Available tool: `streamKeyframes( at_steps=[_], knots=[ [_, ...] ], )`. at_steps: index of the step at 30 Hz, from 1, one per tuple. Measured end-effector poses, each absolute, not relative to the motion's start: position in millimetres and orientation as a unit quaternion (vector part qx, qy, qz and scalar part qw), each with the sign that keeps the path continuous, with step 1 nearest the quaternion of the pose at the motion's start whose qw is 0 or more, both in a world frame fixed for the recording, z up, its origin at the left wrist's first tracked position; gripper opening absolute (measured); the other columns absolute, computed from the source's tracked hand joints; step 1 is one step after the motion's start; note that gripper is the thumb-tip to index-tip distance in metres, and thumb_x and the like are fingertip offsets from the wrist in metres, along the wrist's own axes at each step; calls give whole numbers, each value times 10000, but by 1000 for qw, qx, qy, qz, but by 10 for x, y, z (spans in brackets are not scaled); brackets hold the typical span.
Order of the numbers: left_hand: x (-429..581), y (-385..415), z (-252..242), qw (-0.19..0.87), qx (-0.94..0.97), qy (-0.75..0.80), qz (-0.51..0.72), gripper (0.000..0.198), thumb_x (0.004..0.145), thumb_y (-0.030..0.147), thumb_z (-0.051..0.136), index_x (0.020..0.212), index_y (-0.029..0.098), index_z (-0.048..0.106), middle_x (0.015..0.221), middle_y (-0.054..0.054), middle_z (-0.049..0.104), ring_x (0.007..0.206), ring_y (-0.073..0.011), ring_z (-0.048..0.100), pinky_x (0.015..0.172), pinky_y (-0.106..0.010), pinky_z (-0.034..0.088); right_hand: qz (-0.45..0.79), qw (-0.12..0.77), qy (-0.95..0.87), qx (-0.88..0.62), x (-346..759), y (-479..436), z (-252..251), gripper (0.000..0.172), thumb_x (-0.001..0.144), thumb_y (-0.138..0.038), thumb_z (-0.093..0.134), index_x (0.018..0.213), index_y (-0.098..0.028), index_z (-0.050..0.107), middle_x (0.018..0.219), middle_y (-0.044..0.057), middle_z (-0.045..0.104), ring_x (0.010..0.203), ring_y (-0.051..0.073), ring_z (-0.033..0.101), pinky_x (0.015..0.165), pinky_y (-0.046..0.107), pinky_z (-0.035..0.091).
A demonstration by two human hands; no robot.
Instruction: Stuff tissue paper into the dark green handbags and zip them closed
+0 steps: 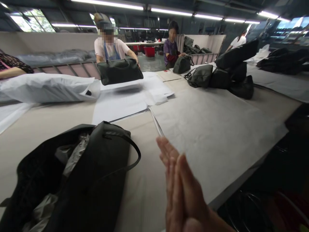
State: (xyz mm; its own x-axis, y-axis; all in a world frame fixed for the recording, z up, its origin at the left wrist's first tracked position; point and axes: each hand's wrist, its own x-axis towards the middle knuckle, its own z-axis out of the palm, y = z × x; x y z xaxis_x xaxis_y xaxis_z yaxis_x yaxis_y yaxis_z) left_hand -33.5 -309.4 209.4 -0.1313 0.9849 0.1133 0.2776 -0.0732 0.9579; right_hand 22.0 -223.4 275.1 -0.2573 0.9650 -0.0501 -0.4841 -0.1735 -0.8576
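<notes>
My left hand (170, 193) and my right hand (193, 195) are pressed together, palm to palm, at the lower middle. Their fingers are stretched out, pointing up and away from me, and no object shows between them. Left of them lies a large black handbag (103, 183), its top gaping. Crumpled paper stuffing (76, 156) shows inside it. One thin handle (136, 148) loops out toward my hands without touching them. The lower part of the bag is cut off by the frame edge.
White paper sheets (193, 112) cover the table. Black bags (220, 77) are heaped at the back right. A plastic-wrapped bundle (48, 87) lies at the left. Across the table, one person (113, 50) holds a black bag (120, 71); another person (170, 48) handles a smaller one.
</notes>
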Motion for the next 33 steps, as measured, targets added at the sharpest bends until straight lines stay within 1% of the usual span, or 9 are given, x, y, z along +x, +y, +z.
streamKeyframes(
  at_steps=[5,8,10,12,14,17,23,27,33],
  knots=[
    [45,-2709,2210,309,662,490,476,759,978,570,474,1606,380,91,1684,36,162,1556,-314,124,1298,-510,91,748,519,-297,-288,541,-1929,2530,614,936,-739,457,1390,-347,586,1570,-16,440,1512,199,297,1259,465,210],
    [-150,-2217,2163,319,627,535,468,620,1034,591,253,1590,319,287,1690,1,164,1570,-287,65,1278,-498,-30,766,472,-321,-297,530,-2178,2304,698,943,-767,374,1492,-347,467,1625,-8,344,1524,192,265,1261,451,211],
    [-391,-1945,1923,331,566,623,427,605,1042,558,214,1523,280,453,1676,-23,236,1567,-259,115,1276,-485,21,772,402,-392,-298,650,-2361,2079,698,960,-725,397,1533,-328,407,1623,26,350,1512,214,298,1251,481,228],
    [-679,-1847,1540,321,495,727,353,620,1028,521,287,1528,188,438,1637,-115,324,1540,-259,239,1261,-481,175,742,302,-507,-318,914,-2464,1748,611,979,-612,481,1488,-274,492,1581,82,419,1490,254,345,1246,522,223],
    [-966,-1971,1118,293,445,786,314,611,995,474,382,1447,87,521,1582,-241,373,1510,-380,280,1222,-637,129,599,199,-682,-369,1264,-2483,1313,507,994,-474,490,1400,-191,598,1572,133,419,1504,303,308,1241,571,217],
    [-1293,-2439,629,213,392,852,276,588,981,485,420,1401,95,554,1566,-289,368,1502,-456,245,1166,-728,39,337,113,-818,-452,1741,-2471,648,600,870,-246,572,1438,-60,525,1569,217,385,1486,400,310,1173,653,309],
    [-1510,-3073,274,109,434,874,189,525,958,279,357,1402,96,567,1535,-222,455,1468,-341,376,1244,-564,56,121,130,-885,-431,1966,-2553,268,470,765,-109,600,1234,-98,624,1211,142,671,1131,307,583,994,443,463],
    [-1513,-3073,213,72,453,878,137,527,965,280,352,1414,106,565,1536,-196,466,1451,-326,409,1247,-534,118,125,138,-892,-412,1865,-2492,328,150,768,-54,608,850,-172,649,888,71,651,854,250,559,785,355,440],
    [-1512,-3100,187,53,478,871,99,524,999,287,322,1432,93,545,1533,-203,466,1444,-332,417,1228,-551,153,146,127,-908,-372,1920,-2343,269,239,844,3,521,723,-192,590,766,48,597,748,225,526,707,333,404]
  ],
)
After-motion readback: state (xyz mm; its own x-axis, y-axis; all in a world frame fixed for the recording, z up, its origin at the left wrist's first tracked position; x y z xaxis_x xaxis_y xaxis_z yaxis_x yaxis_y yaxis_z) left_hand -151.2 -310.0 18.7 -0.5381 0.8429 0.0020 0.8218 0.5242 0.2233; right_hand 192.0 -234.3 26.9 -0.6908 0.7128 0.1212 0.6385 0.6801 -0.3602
